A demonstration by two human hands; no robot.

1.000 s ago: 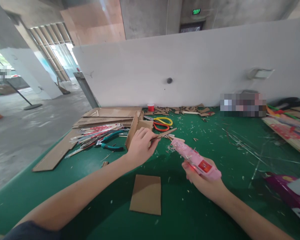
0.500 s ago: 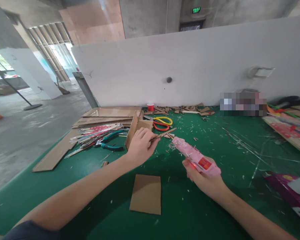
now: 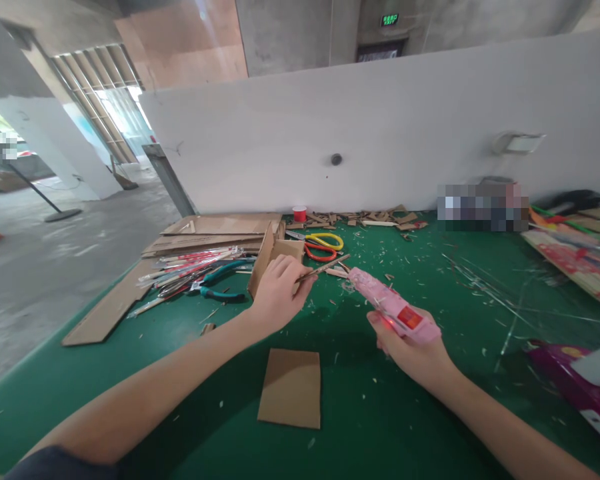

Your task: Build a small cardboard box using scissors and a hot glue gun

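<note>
Between the fingers of my left hand (image 3: 280, 293) is a thin strip of cardboard (image 3: 330, 264), held edge-on above the table. My right hand (image 3: 415, 353) is wrapped round a pink hot glue gun (image 3: 393, 303), whose nozzle points up and left. That nozzle is just right of the strip's far end; whether they touch I cannot tell. A cardboard square (image 3: 290, 388) lies flat on the green table, below and between my hands. Behind my left hand stands a folded cardboard piece (image 3: 264, 257), partly hidden by it.
Scissors (image 3: 325, 245) with yellow and red handles lie beyond my left hand. Pliers (image 3: 220, 293), wrapped sticks (image 3: 180, 273) and stacked cardboard (image 3: 215, 230) are at left. Scraps and a red spool (image 3: 299, 214) line the white partition (image 3: 260, 147). A purple device (image 3: 570, 383) sits at right.
The glue gun's nozzle has moved slightly right, away from the strip's end. My left hand keeps its hold on the strip, nearly still. The whole view has shifted a little.
</note>
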